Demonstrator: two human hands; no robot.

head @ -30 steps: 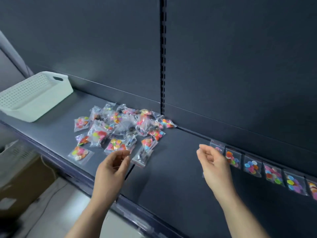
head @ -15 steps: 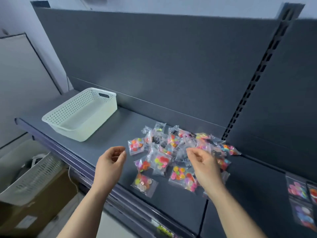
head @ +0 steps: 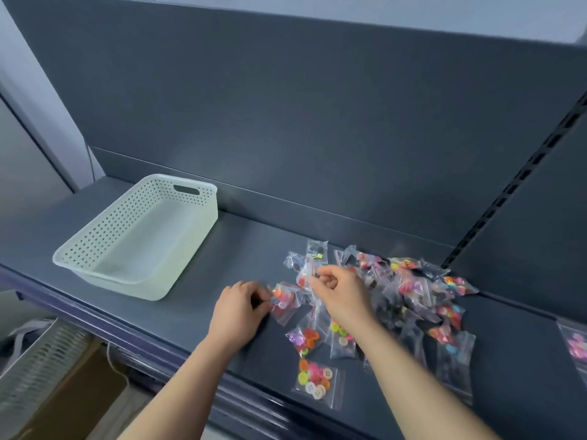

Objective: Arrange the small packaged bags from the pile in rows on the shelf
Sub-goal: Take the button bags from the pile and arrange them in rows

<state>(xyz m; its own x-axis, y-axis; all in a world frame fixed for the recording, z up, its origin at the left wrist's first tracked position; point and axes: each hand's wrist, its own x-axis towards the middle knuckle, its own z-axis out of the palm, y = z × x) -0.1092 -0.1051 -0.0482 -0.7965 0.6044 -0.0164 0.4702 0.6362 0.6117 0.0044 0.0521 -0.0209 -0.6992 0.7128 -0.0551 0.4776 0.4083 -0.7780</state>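
Shelf: left hand pinches orange bag, right hand clear bag, at pile.

Single head view, close above shelf, facing forward and down, frame tilted; right edge seemingly blurred

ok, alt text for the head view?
On a dark shelf, the left hand pinches one bag of coloured buttons and the right hand pinches a second bag from the pile. A white perforated basket stands to the left.
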